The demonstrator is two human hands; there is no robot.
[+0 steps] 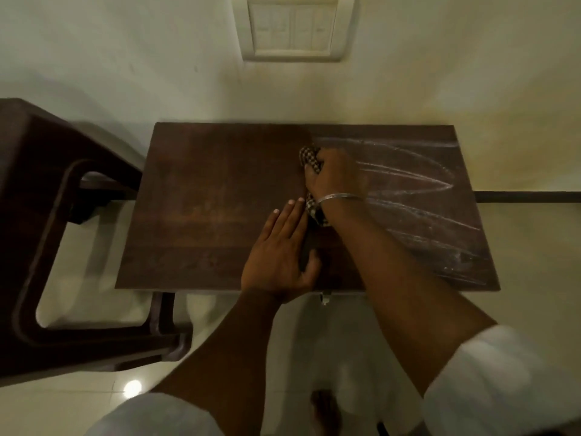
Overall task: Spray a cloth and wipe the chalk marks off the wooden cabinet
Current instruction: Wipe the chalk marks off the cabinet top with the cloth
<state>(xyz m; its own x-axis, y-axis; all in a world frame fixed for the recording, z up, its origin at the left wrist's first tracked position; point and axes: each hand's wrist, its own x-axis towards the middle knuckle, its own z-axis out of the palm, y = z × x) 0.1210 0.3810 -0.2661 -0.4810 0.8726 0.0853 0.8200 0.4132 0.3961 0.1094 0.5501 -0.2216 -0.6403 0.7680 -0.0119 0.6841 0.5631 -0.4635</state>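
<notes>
White sleeves (490,382) pushed up both forearms, thin silver bangle (339,197) on right wrist, bare foot (325,410)

1. A room in a home is suggested, though the exact kind of room cannot be told.
2. A small wooden cabinet (220,199) is set with its far edge against a plain painted wall (125,58).
3. A white switch plate (292,28) is mounted on that wall, above the cabinet's far edge.
4. A dark moulded chair (47,184) is placed just beside the cabinet's left edge.
5. A pale, glossy tiled floor (94,278) is seen beneath both, with a lamp reflected in it.
</notes>
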